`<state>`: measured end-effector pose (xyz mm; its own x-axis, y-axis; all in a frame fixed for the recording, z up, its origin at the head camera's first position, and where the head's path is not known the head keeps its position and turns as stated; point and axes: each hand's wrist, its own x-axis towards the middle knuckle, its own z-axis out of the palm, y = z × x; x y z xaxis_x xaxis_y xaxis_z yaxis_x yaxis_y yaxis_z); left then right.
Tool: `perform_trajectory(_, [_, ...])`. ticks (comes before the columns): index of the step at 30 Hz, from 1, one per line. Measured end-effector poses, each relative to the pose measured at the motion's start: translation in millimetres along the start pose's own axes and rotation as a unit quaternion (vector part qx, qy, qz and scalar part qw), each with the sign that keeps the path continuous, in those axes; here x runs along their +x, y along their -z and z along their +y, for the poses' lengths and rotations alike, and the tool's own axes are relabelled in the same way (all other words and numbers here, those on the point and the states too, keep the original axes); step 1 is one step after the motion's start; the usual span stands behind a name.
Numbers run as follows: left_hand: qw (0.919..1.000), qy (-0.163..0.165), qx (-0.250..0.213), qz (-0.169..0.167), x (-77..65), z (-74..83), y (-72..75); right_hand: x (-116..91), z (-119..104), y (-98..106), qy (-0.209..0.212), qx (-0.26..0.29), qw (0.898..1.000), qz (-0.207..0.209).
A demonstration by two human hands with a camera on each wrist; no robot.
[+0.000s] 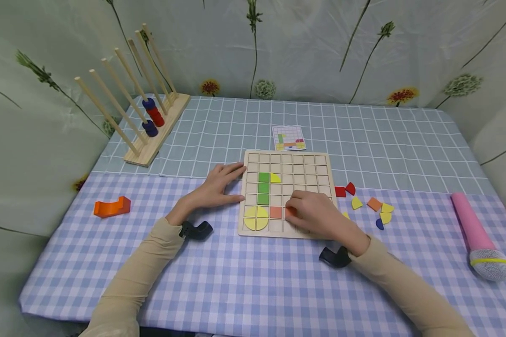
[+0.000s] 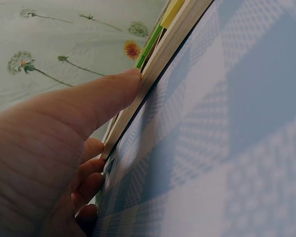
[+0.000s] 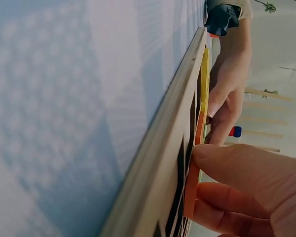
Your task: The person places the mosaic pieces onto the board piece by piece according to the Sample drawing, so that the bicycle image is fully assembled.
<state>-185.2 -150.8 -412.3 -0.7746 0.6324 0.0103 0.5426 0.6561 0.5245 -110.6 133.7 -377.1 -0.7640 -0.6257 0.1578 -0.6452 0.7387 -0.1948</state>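
A wooden grid board (image 1: 309,173) lies on the table. My right hand (image 1: 314,210) pinches an orange square tile (image 3: 191,190) between thumb and fingers at the board's lower rows, beside another orange square (image 1: 276,212). With fingers extended, my left hand (image 1: 220,186) touches the board's left edge; its thumb (image 2: 113,91) rests against the rim. On the board, several green squares (image 1: 263,187) form a column, a yellow quarter piece (image 1: 275,178) sits right of the top one, and yellow quarters (image 1: 256,218) make a circle at lower left. A printed pattern card (image 1: 288,138) lies behind the board.
Loose red (image 1: 339,191), yellow (image 1: 356,203), orange (image 1: 374,204) and blue (image 1: 379,224) pieces lie right of the board. A pegged wooden stand (image 1: 168,124) with rings is at back left, an orange curved block (image 1: 112,207) at left, a pink toy microphone (image 1: 474,224) far right.
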Motion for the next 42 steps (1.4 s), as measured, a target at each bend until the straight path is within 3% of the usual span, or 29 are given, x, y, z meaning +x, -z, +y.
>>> perform_trajectory(22, [0.9999,0.009,0.001,-0.004,-0.5,3.2,1.8,-2.6,-0.8,0.2,-0.011,0.024,1.0,-0.006])
perform_trajectory(32, [1.0,0.007,-0.002,-0.002,-1.0,3.4,1.5,-35.2,31.0,14.3,-0.032,-0.001,0.998,0.054])
perform_trajectory(42, [0.9999,0.011,0.001,-0.003,-0.8,2.4,0.7,-75.2,61.7,30.1,-0.102,-0.029,0.99,0.089])
